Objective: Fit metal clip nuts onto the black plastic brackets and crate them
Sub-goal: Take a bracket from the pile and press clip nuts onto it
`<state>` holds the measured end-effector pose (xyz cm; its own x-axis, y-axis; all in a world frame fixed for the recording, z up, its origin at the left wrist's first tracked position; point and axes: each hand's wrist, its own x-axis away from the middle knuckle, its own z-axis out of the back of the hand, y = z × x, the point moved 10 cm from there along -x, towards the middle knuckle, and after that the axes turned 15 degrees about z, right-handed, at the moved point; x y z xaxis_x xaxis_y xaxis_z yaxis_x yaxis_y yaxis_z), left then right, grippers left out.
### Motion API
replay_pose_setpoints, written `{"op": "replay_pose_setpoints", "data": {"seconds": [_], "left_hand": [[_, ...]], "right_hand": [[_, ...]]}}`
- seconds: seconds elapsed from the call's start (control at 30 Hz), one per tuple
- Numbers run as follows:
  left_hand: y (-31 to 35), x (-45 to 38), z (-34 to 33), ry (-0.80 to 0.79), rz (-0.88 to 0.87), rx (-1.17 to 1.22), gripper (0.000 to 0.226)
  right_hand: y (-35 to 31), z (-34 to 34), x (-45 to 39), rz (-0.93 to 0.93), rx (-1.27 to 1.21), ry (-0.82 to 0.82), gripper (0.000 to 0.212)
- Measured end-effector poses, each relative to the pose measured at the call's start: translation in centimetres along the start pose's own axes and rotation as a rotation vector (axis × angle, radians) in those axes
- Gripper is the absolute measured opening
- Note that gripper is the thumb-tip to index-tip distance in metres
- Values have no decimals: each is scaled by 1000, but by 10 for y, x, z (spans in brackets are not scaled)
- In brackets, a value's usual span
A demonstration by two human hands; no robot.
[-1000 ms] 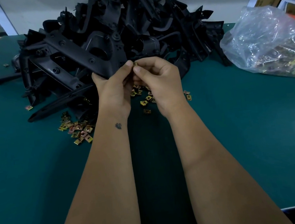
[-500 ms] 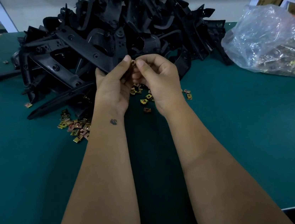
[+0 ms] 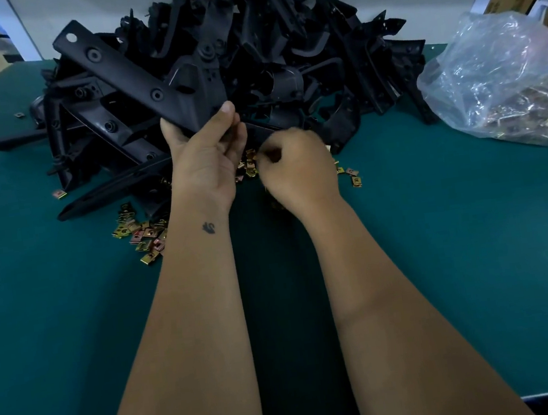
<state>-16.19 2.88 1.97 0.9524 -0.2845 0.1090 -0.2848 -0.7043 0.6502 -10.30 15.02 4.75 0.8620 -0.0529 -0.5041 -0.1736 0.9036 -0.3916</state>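
Left hand [image 3: 206, 162] gripping lower end of long black bracket [image 3: 132, 74], thumb on top, fingers curled under. Bracket long axis running up and away to the left from that grip, far end lifted over the heap of brackets [image 3: 281, 54]. Right hand [image 3: 298, 166] lower and just right of the left, fingers curled down onto loose clip nuts [image 3: 252, 165] on green table [image 3: 459, 236]; blurred, cannot tell if pinching a nut. Nuts directly under and beside right hand, so right hand nearer; held end of bracket just up-left of it. More nuts [image 3: 141, 234] spilled near left wrist, bagged nuts [image 3: 509, 82] well apart at right. No crate visible.
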Motion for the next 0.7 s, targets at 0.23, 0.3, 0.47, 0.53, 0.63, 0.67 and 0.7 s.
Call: {"op": "replay_pose_setpoints", "data": {"seconds": [0.23, 0.3, 0.47, 0.53, 0.63, 0.67, 0.7], "left_hand": [[-8, -1, -1, 1, 41, -30, 33], [-10, 0, -4, -8, 46, -36, 34], [-13, -1, -6, -18, 60, -33, 34], [-15, -2, -4, -6, 78, -9, 31], [-19, -4, -2, 19, 107, 64, 29], [-20, -5, -2, 22, 117, 83, 28], [-22, -6, -2, 23, 126, 92, 28]], "right_hand": [[-10, -20, -1, 109, 197, -166, 26], [-13, -21, -1, 137, 202, -165, 25], [-6, -14, -2, 87, 49, -63, 23], [5, -5, 0, -34, -196, 85, 21], [28, 4, 8, -268, -660, 329, 18], [34, 1, 10, -336, -818, 374, 17], [36, -2, 11, -381, -949, 400, 16]]}}
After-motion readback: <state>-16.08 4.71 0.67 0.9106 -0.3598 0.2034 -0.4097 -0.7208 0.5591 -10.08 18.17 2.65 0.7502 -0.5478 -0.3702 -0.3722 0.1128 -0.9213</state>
